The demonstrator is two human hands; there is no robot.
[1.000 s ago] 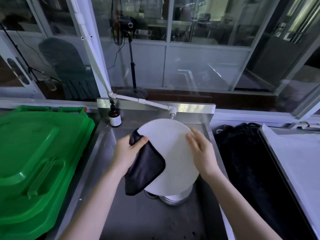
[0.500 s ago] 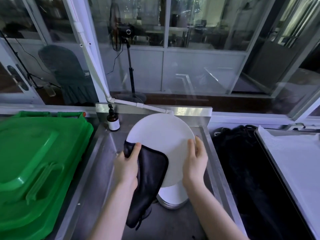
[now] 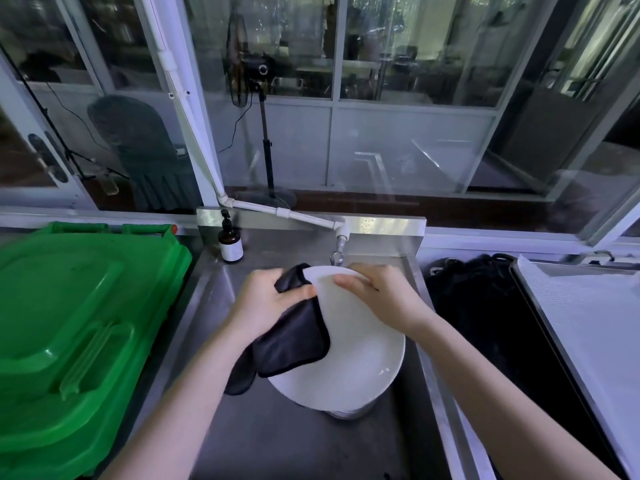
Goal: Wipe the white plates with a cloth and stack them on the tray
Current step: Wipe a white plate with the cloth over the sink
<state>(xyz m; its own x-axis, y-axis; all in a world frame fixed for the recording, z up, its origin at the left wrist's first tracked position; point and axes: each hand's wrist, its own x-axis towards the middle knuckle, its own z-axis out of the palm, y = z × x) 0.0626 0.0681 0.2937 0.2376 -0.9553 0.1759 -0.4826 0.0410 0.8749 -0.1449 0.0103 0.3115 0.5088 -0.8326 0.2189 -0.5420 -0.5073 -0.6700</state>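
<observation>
Wiping is underway on 1 round white plate [image 3: 363,351], held over the steel sink [image 3: 277,441] by the right hand [image 3: 381,299] gripping its far rim while the left hand [image 3: 266,301] pinches a black cloth [image 3: 294,339] to it; more white plates [image 3: 349,412] sit stacked beneath, none visible on the lined metal tray [image 3: 585,327].

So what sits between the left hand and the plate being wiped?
The black cloth. The left hand grips it over the left edge of the white plate, as the head view shows; the right hand holds the far rim.
</observation>
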